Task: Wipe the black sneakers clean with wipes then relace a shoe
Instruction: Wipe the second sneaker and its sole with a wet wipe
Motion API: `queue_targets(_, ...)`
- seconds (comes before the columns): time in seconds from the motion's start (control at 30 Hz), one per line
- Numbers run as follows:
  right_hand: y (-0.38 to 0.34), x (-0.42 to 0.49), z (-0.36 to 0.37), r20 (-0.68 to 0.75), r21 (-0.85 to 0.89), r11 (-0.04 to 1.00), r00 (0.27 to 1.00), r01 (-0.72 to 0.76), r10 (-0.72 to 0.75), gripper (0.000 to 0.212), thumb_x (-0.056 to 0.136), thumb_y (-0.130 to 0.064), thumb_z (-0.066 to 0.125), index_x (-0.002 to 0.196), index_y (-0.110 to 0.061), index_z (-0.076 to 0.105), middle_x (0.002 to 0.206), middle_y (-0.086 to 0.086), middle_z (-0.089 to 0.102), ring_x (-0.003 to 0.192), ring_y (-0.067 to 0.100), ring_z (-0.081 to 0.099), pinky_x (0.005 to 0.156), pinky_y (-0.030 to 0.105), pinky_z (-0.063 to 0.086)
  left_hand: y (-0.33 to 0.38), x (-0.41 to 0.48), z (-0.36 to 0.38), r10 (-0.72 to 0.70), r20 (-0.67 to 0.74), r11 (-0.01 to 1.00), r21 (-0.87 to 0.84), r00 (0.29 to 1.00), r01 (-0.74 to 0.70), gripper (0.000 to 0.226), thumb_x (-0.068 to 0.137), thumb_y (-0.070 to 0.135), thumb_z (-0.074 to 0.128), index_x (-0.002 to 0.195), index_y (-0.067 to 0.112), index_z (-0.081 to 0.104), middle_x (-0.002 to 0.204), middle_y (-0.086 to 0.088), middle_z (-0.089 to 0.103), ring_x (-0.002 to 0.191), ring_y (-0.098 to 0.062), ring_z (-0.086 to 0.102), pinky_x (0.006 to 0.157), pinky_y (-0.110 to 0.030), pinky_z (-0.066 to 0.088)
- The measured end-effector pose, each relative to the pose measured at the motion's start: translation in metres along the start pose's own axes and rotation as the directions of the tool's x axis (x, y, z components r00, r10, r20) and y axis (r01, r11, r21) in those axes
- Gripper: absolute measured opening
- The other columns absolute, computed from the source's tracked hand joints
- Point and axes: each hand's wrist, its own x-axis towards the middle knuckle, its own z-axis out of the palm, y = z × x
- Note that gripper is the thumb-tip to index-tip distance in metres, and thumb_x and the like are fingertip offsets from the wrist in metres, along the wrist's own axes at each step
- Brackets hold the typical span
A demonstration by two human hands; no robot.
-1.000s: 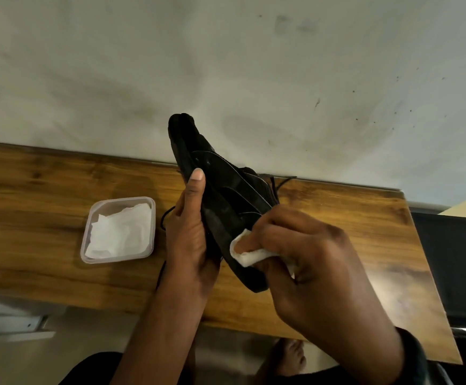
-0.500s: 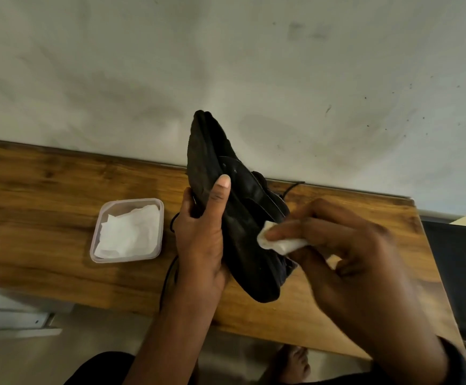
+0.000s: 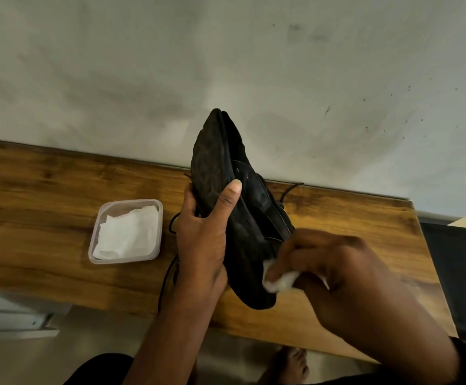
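Sneaker (image 3: 243, 218) upright above table (image 3: 45, 212): your left hand (image 3: 201, 240) grips its sole, your right hand (image 3: 323, 268) pinches wipe (image 3: 277, 282) against its heel.

1. A smudged, speckled whitish wall (image 3: 226, 65) rises beyond the fingers (image 3: 189, 200) of the left hand (image 3: 201, 245).
2. A wood-grain tabletop (image 3: 31, 195) spreads beneath them, meeting the wall.
3. Pale floor (image 3: 101, 337) lies nearer than them, below the tabletop's edge.

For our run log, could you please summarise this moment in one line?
left hand: holds black sneaker | right hand: presses wipe on it | wipe tub: on table
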Motion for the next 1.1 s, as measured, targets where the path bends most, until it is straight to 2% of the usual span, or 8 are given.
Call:
queue_targets(0.1,-0.004,0.009,0.008,-0.291,0.048,0.998,0.955,-0.048,0.060,0.027,0.082,0.005,0.073,0.093,-0.020,0.079,0.098,-0.011,0.069,0.094,-0.003,0.062,0.076,0.004,0.047,0.000,0.000,0.000,0.021,0.035,0.999,0.024,0.999,-0.022,0.081,0.062,0.052,0.087,0.137,0.043,0.056,0.124,0.012,0.071,0.113,-0.016,0.070,0.092,-0.046,0.060)
queue_targets(0.2,-0.007,0.016,0.028,-0.408,0.067,0.996,0.909,-0.066,0.087,0.027,0.086,0.006,0.071,0.100,-0.015,0.079,0.102,-0.006,0.069,0.097,0.004,0.065,0.077,0.019,0.055,-0.002,-0.003,0.003,0.049,0.082,0.998,0.035,0.995,-0.052,0.080,0.066,0.047,0.087,0.138,0.044,0.054,0.127,0.008,0.071,0.113,-0.021,0.071,0.091,-0.049,0.060)
queue_targets(0.4,-0.007,0.019,0.039,-0.300,0.025,0.999,0.953,-0.038,0.044,0.028,0.087,0.002,0.060,0.099,-0.016,0.078,0.104,-0.006,0.067,0.097,0.012,0.066,0.072,0.032,0.058,-0.001,-0.003,0.003,0.068,0.085,0.997,0.031,0.994,-0.071,0.101,0.060,0.049,0.094,0.147,0.046,0.044,0.135,0.008,0.066,0.118,-0.020,0.068,0.095,-0.048,0.058)
queue_targets(0.57,0.001,0.006,0.011,0.013,0.010,1.000,0.999,0.029,-0.029,0.032,0.087,-0.004,0.060,0.091,-0.030,0.077,0.099,-0.017,0.067,0.091,0.002,0.067,0.068,0.026,0.060,0.000,-0.003,0.001,0.049,0.076,0.999,-0.001,0.996,-0.049,0.077,0.065,0.044,0.083,0.136,0.047,0.055,0.117,0.018,0.072,0.107,-0.007,0.071,0.079,-0.029,0.063)
queue_targets(0.7,0.001,0.009,0.011,-0.250,0.053,0.998,0.967,-0.041,0.053,0.029,0.082,0.005,0.075,0.092,-0.022,0.079,0.097,-0.014,0.070,0.092,-0.005,0.064,0.075,0.006,0.049,-0.001,-0.002,0.001,0.009,0.129,1.000,-0.011,0.992,-0.008,0.074,0.070,0.042,0.084,0.137,0.045,0.055,0.123,0.013,0.072,0.112,-0.013,0.071,0.089,-0.040,0.061)
queue_targets(0.8,-0.005,0.019,0.027,-0.441,0.132,0.987,0.887,-0.087,0.137,0.027,0.083,0.007,0.073,0.096,-0.016,0.078,0.098,-0.009,0.071,0.094,-0.001,0.065,0.075,0.010,0.050,-0.004,-0.004,0.002,-0.002,0.157,1.000,-0.020,0.988,0.005,0.081,0.066,0.044,0.087,0.139,0.047,0.053,0.129,0.005,0.070,0.116,-0.024,0.070,0.094,-0.051,0.058)
queue_targets(0.93,-0.010,0.021,0.042,-0.320,0.092,0.994,0.943,-0.060,0.086,0.023,0.091,-0.010,0.056,0.096,-0.018,0.078,0.103,-0.009,0.067,0.097,0.009,0.066,0.072,0.031,0.059,-0.004,-0.002,0.001,0.007,0.146,1.000,-0.017,0.989,-0.005,0.085,0.065,0.046,0.091,0.141,0.049,0.051,0.132,0.005,0.068,0.118,-0.025,0.068,0.096,-0.051,0.057)
queue_targets(1.1,-0.011,0.014,0.020,-0.163,0.041,0.999,0.987,0.014,-0.007,0.025,0.088,-0.020,0.054,0.091,-0.024,0.078,0.101,-0.014,0.067,0.094,0.005,0.067,0.069,0.025,0.059,0.005,0.000,-0.004,-0.019,0.041,0.992,-0.127,0.999,0.024,0.063,0.073,0.044,0.080,0.133,0.039,0.062,0.123,0.003,0.073,0.110,-0.023,0.072,0.090,-0.047,0.061)
